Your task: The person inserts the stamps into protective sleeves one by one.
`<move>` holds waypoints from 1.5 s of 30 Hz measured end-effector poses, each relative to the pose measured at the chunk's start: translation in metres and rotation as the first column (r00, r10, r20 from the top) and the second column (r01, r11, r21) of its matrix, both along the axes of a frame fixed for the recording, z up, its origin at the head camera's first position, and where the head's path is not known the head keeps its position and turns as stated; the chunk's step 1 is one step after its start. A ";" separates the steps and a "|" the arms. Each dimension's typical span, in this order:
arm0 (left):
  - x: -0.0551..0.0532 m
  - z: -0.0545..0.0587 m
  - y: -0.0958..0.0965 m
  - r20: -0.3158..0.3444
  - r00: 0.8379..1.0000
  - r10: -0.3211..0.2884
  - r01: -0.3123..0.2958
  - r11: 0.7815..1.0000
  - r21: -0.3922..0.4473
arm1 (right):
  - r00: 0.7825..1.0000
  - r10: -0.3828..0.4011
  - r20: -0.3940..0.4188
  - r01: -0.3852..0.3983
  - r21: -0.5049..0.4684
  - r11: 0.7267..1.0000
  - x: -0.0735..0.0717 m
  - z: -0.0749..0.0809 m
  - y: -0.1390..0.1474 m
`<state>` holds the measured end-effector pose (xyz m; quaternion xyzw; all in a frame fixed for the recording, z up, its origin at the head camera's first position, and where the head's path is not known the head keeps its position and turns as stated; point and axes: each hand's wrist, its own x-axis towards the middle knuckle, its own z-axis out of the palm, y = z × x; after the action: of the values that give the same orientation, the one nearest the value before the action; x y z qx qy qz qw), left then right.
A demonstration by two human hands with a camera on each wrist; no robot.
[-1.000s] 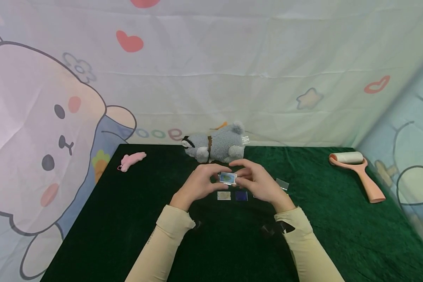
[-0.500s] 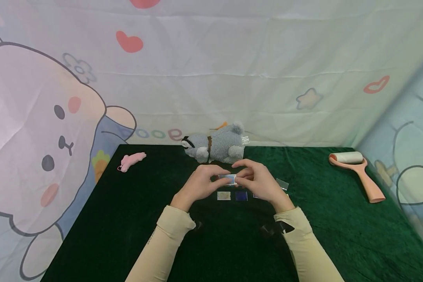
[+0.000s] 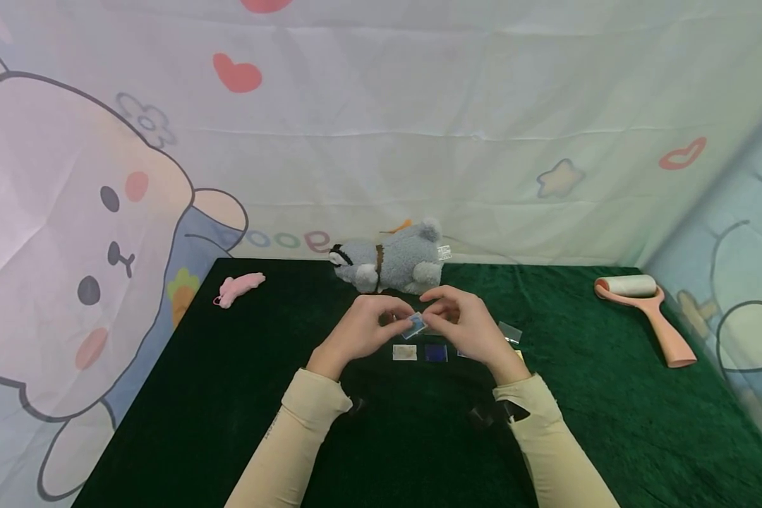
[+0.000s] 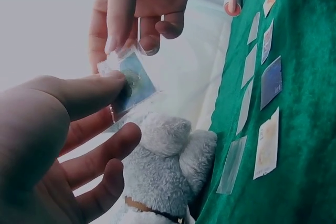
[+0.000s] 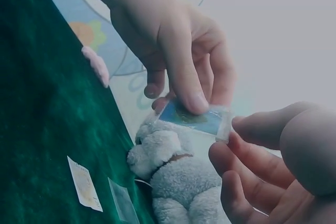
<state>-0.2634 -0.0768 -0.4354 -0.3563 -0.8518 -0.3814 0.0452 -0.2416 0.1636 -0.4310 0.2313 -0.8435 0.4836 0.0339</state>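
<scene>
Blue stamp (image 4: 140, 81) in clear sleeve (image 5: 224, 128) held up over tabletop (image 3: 394, 444). Stamp pinched by left hand (image 3: 363, 326), nearer; sleeve edge pinched by right hand (image 3: 465, 326). Long side slanted, pointed from left hand toward right.

Green cloth (image 3: 203, 423): 4 cards (image 4: 271, 83), 4 clear sheets (image 4: 232, 165), plush (image 3: 401, 267), pink toy (image 3: 240, 286), roller (image 3: 655, 305).
</scene>
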 end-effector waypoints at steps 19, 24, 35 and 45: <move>-0.018 -0.015 -0.032 0.261 0.908 0.327 -0.328 0.944 -0.042 | 0.999 -0.003 0.033 0.003 0.023 1.000 -0.002 -0.004 0.001; -0.021 -0.020 -0.038 0.362 0.839 0.407 -0.398 0.912 -0.102 | 0.999 0.017 0.040 -0.019 0.039 0.999 -0.003 -0.006 0.002; -0.025 -0.031 -0.045 0.448 0.759 0.472 -0.386 0.881 -0.273 | 0.998 0.052 0.024 -0.054 0.060 0.997 -0.005 -0.009 0.000; -0.025 -0.036 -0.045 0.373 0.753 0.542 -0.413 0.830 -0.374 | 0.998 0.052 0.039 -0.055 0.084 0.995 -0.004 -0.011 -0.002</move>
<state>-0.2885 -0.1214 -0.4711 -0.0254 -0.9434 -0.3114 -0.1116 -0.2454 0.1612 -0.4420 0.2461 -0.8573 0.4521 -0.0043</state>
